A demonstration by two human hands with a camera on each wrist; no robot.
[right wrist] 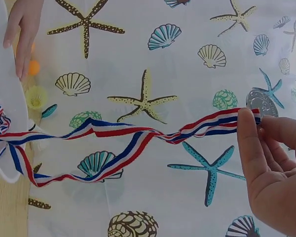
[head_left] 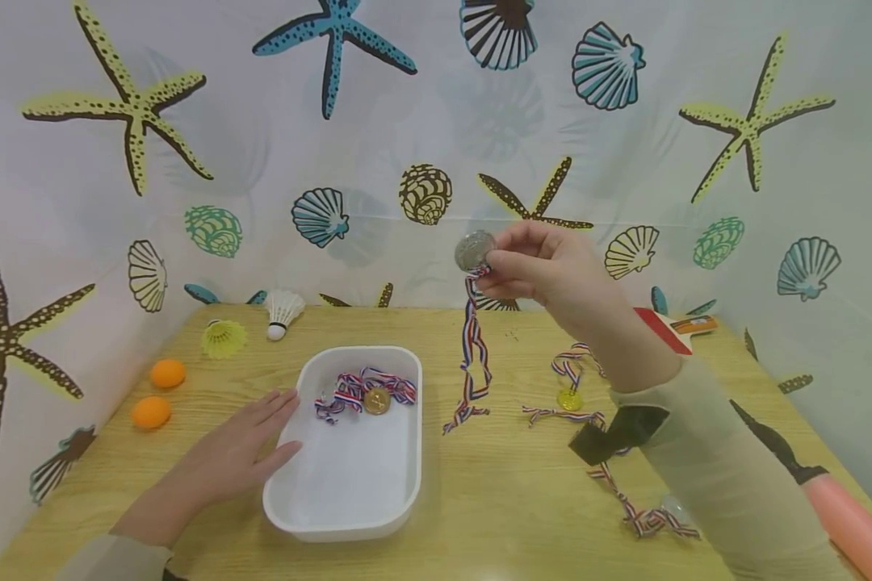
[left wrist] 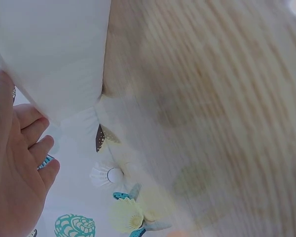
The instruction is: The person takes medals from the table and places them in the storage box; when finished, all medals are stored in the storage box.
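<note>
My right hand point(head_left: 505, 266) is raised above the table and pinches a silver medal point(head_left: 474, 250) where its striped ribbon point(head_left: 472, 355) joins; the ribbon hangs down to the tabletop. The right wrist view shows the silver medal point(right wrist: 261, 102), the ribbon point(right wrist: 128, 138) and my fingers point(right wrist: 249, 143) pinching it. My left hand point(head_left: 243, 448) rests flat against the left rim of a white tray point(head_left: 400, 492), fingers straight. In the tray lies a gold medal point(head_left: 376, 400) with its ribbon. The left wrist view shows the tray's wall point(left wrist: 54, 54) beside my fingers point(left wrist: 37, 143).
Another gold medal point(head_left: 569, 399) and a clear medal point(head_left: 674, 508) with ribbons lie right of the tray. Two orange balls point(head_left: 158, 393), a yellow shuttlecock point(head_left: 223, 338) and a white shuttlecock point(head_left: 282, 312) sit at the left. A red paddle point(head_left: 664, 329) and a pink tube point(head_left: 853, 528) are at the right.
</note>
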